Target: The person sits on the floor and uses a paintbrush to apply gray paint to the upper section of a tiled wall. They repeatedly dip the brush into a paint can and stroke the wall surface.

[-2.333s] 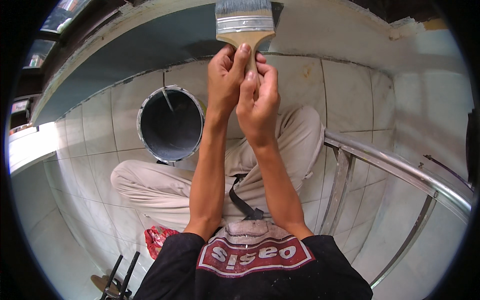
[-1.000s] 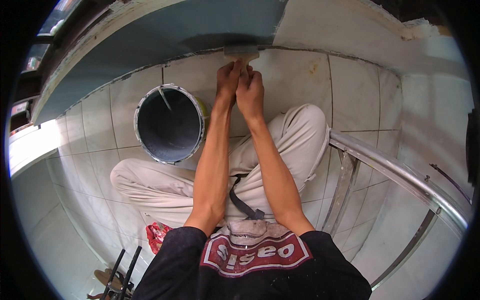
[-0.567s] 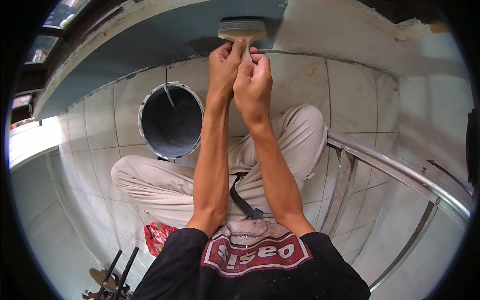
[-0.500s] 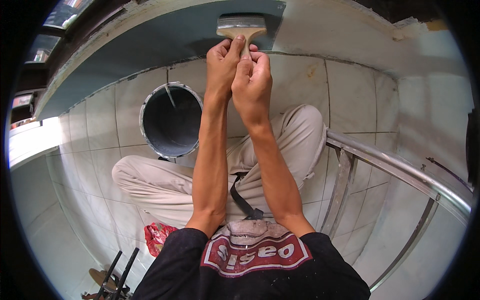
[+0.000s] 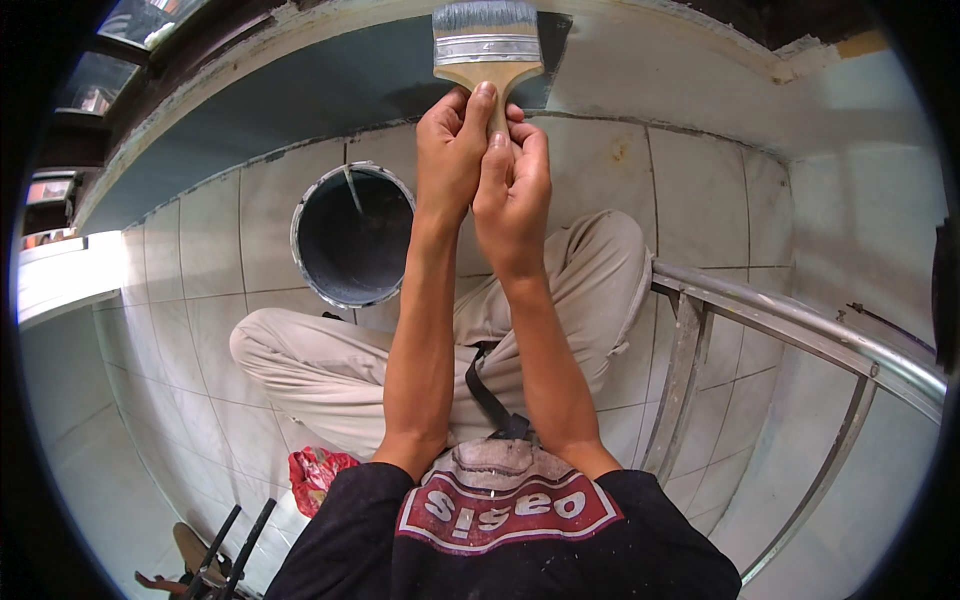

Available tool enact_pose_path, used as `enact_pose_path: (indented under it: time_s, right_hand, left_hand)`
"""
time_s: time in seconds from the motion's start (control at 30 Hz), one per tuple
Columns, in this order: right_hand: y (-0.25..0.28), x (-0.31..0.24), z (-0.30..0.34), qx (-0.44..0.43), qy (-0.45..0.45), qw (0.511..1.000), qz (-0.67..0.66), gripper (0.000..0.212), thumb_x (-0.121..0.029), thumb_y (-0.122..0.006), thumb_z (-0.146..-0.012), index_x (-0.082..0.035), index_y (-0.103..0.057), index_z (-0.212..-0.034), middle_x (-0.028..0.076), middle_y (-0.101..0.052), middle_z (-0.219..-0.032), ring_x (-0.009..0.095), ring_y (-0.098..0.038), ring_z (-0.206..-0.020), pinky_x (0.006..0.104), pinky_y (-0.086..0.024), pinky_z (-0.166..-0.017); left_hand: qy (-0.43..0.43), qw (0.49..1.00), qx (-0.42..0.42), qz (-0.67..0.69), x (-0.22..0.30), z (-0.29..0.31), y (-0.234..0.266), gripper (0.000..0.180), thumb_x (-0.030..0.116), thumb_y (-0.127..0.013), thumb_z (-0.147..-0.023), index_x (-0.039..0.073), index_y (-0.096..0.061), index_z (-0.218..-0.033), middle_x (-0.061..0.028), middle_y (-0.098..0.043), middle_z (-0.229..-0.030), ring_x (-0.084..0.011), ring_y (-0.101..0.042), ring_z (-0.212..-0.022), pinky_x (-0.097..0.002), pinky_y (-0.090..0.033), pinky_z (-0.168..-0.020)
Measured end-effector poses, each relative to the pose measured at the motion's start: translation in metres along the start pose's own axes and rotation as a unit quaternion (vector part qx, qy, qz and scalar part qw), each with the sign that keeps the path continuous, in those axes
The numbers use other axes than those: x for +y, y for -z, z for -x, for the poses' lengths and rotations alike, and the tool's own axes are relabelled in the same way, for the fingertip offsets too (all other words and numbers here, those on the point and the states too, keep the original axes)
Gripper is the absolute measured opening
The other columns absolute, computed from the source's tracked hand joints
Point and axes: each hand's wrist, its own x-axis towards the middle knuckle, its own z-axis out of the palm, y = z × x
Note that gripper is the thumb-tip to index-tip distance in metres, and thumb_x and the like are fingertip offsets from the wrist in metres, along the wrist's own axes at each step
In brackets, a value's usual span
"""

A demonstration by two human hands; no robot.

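A wide paintbrush (image 5: 488,50) with a pale wooden handle and a metal band points away from me, its grey-coated bristles at the top edge of the view. Both hands pinch its handle. My left hand (image 5: 452,140) is closed with the thumb lying along the wood near the band. Lower on the handle, my right hand (image 5: 512,175) is closed too. Behind the brush is the low wall, with a dark grey painted area (image 5: 300,120) reaching to just right of it. Left of my forearms stands a round bucket (image 5: 352,240) holding dark grey paint, a pale streak on its inner wall.
A metal ladder (image 5: 770,315) lies to my right beside my bent knee. At lower left are a red plastic bag (image 5: 315,478) and some black bars (image 5: 243,550). White tiles (image 5: 215,235) cover the floor, and a slatted window (image 5: 100,85) is at upper left.
The brush has tilted and risen, so its bristles and more of its band now show. Both hands moved slightly toward me, still on the handle. The bucket appears a little further right.
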Motion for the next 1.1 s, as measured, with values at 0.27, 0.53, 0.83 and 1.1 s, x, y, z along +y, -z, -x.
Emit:
enact_pose_path:
  time_s: [0.27, 0.53, 0.83, 1.1]
  right_hand:
    - [0.011, 0.079, 0.003, 0.019, -0.057, 0.998, 0.005, 0.026, -0.016, -0.047, -0.109, 0.008, -0.054, -0.118, 0.013, -0.067, -0.103, 0.015, -0.063, -0.091, 0.0300, -0.053, -0.082]
    - [0.025, 0.142, 0.009, 0.021, -0.177, 0.979, 0.096, 0.044, -0.030, -0.052, -0.107, 0.012, -0.057, -0.116, 0.033, -0.070, -0.111, 0.041, -0.072, -0.102, 0.0432, -0.055, -0.088]
    - [0.028, 0.149, 0.018, 0.031, -0.194, 0.970, 0.140, 0.049, -0.036, -0.053, -0.108, 0.012, -0.057, -0.116, 0.031, -0.071, -0.104, 0.042, -0.071, -0.098, 0.0447, -0.054, -0.085]
    - [0.011, 0.140, -0.011, 0.026, -0.146, 0.981, 0.123, 0.049, -0.034, -0.051, -0.109, 0.014, -0.055, -0.113, 0.034, -0.070, -0.103, 0.045, -0.071, -0.099, 0.0446, -0.055, -0.086]
  left_hand:
    - [0.052, 0.996, 0.049, -0.048, -0.067, -0.010, 0.021, 0.034, 0.028, -0.059, -0.109, -0.002, -0.068, -0.097, -0.0081, -0.072, -0.083, -0.0106, -0.065, -0.068, -0.0261, -0.053, -0.060]
    - [0.133, 0.984, 0.083, -0.084, -0.133, -0.013, 0.048, 0.038, 0.027, -0.058, -0.106, -0.006, -0.069, -0.093, -0.0121, -0.074, -0.086, -0.0160, -0.068, -0.070, -0.0327, -0.056, -0.063]
    - [0.186, 0.978, 0.073, -0.064, -0.159, -0.007, 0.060, 0.035, 0.029, -0.060, -0.107, -0.003, -0.071, -0.097, -0.0077, -0.070, -0.085, -0.0137, -0.065, -0.071, -0.0307, -0.052, -0.064]
    - [0.175, 0.977, 0.085, -0.084, -0.148, -0.040, 0.064, 0.037, 0.028, -0.062, -0.104, -0.006, -0.071, -0.094, -0.0114, -0.073, -0.084, -0.0153, -0.066, -0.071, -0.0317, -0.054, -0.064]
